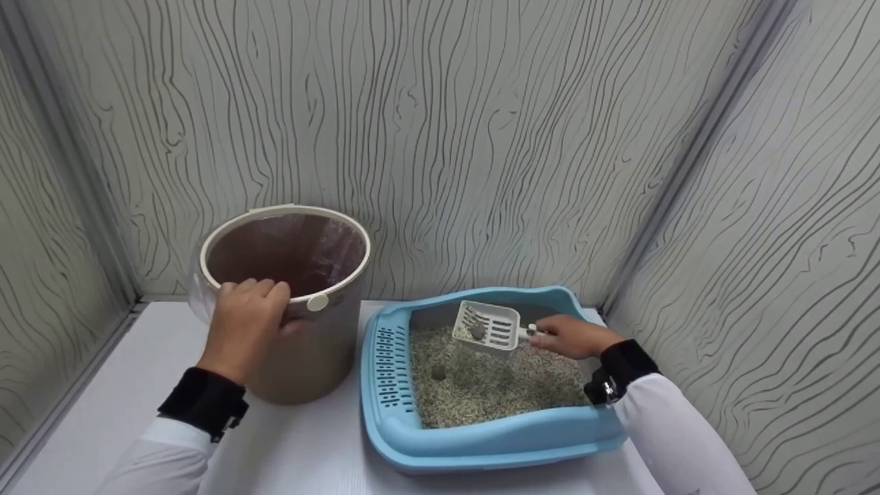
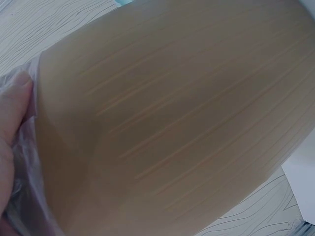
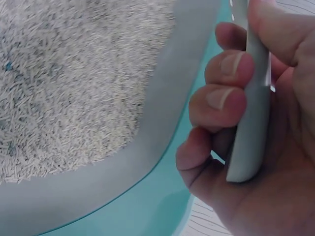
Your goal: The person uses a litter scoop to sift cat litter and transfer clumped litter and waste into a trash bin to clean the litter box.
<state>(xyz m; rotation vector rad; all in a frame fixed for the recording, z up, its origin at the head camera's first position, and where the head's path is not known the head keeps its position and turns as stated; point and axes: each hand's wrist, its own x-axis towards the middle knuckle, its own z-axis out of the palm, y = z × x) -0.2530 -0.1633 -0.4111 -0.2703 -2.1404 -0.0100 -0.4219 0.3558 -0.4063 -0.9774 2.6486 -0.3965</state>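
Note:
My right hand (image 1: 576, 337) grips the handle of a white slotted litter scoop (image 1: 505, 333), fingers wrapped round it in the right wrist view. A greyish clump (image 1: 477, 331) and some litter lie in the scoop, which is held above a blue litter box (image 1: 481, 450). Pellet litter (image 1: 467, 402) covers the bottom of the box, with a dark clump (image 1: 438, 372) on it. My left hand (image 1: 249, 320) holds the near rim of a brown trash can (image 1: 309, 364), fingers over the edge and thumb outside. A clear plastic liner (image 2: 29, 162) is folded over that rim.
Both the can and the box stand on a white table (image 1: 292, 454), the can left of the box. Wood-patterned panels (image 1: 440, 137) rise behind and at both sides. The box has a perforated ledge (image 1: 392, 368) on its left.

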